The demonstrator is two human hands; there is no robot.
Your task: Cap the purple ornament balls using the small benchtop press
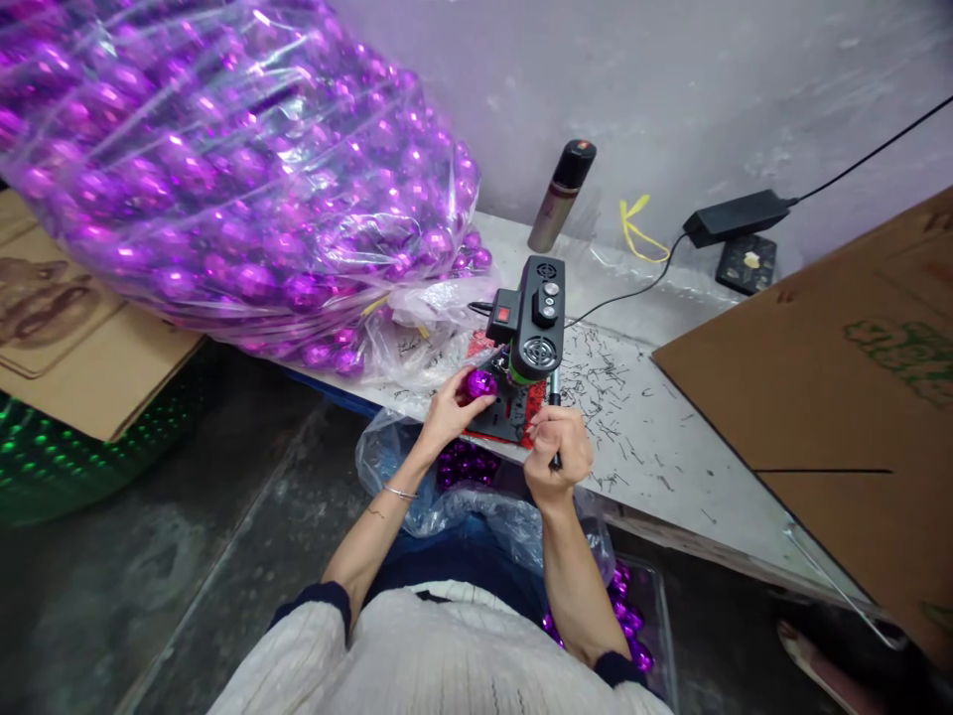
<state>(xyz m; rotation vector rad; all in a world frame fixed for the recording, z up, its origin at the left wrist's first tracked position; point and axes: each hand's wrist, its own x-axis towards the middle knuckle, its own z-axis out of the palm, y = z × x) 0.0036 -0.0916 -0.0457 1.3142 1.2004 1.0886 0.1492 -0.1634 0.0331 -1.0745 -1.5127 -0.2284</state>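
Grip of left hand (pixel 447 409) pinching glossy round purple bauble (pixel 480 383) at near edge of scuffed grey worktop (pixel 655 427), beneath boxy black machine (pixel 534 320); right hand (pixel 558 449) clenched around slim metal lever (pixel 554 389).

Table (pixel 655 437) with machine (pixel 532 328), bag (pixel 223 169), cardboard (pixel 834 397)

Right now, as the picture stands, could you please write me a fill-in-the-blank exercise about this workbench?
1. The left hand holds a small ____ ball at the black machine, while the right hand grips its lever.
2. The big clear bag of such balls lies on the table to the ____ of the machine.
3. The spray can by the wall has a ____ cap.

Missing words: purple; left; black.
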